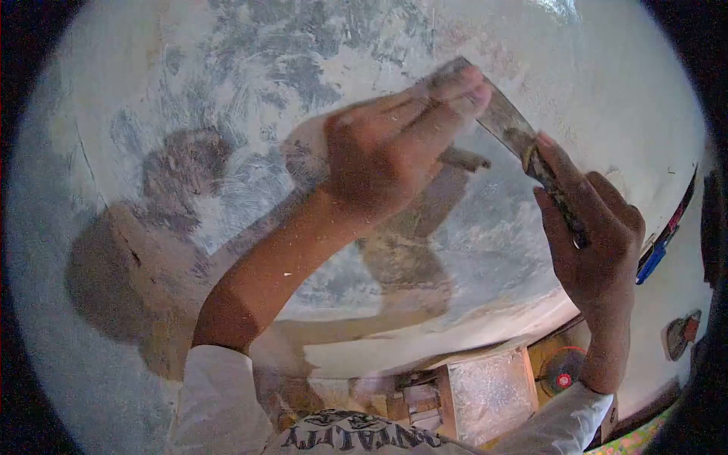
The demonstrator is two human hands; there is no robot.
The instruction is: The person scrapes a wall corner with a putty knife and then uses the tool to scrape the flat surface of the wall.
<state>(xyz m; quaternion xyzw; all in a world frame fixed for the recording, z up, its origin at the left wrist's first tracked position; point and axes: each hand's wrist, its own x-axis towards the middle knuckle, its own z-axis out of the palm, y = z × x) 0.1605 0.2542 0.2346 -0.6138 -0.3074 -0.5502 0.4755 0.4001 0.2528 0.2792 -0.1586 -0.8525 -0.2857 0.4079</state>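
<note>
My left hand (379, 148), blurred by motion, is closed in front of the wall, its fingertips at the blade end of a putty knife. A short dark handle (466, 159) pokes out beneath this hand; the rest of that tool is mostly hidden. In my right hand (603, 227) is the putty knife (509, 125), with its dark, smeared handle along the fingers and its metal blade slanting up and left. The two hands meet at the blade. Behind them the wall (280, 53) has patchy white and grey streaks of filler.
Shadows of the arms fall across the wall. Below stand a wooden cabinet (489, 390) and a round fan with a red centre (563, 380). At the right are a blue object (654, 262) and a small wall fitting (682, 334). Patterned fabric (644, 436) shows at the lower right.
</note>
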